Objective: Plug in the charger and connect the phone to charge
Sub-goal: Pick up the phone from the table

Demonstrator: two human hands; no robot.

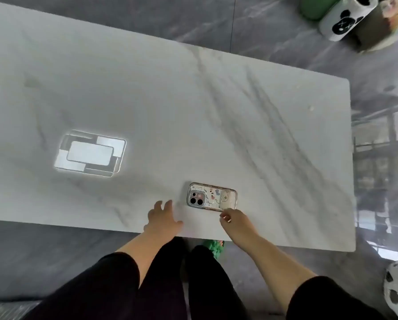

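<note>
I see the phone lying face down near the near edge of the white marble table, in a clear cartoon-printed case, long axis left to right, camera end pointing left. My right hand is at its near right corner, fingers curled; whether they grip it I cannot tell. My left hand rests just left of it, fingers spread, empty.

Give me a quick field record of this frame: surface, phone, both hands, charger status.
surface: white marble-look table
phone: phone lies face down, camera end toward left hand, patterned clear case
left hand: left hand open, flat on table, beside phone, not touching it
right hand: right hand fingertips at phone's near edge, holding nothing
charger: none in view
cable: none in view
</note>
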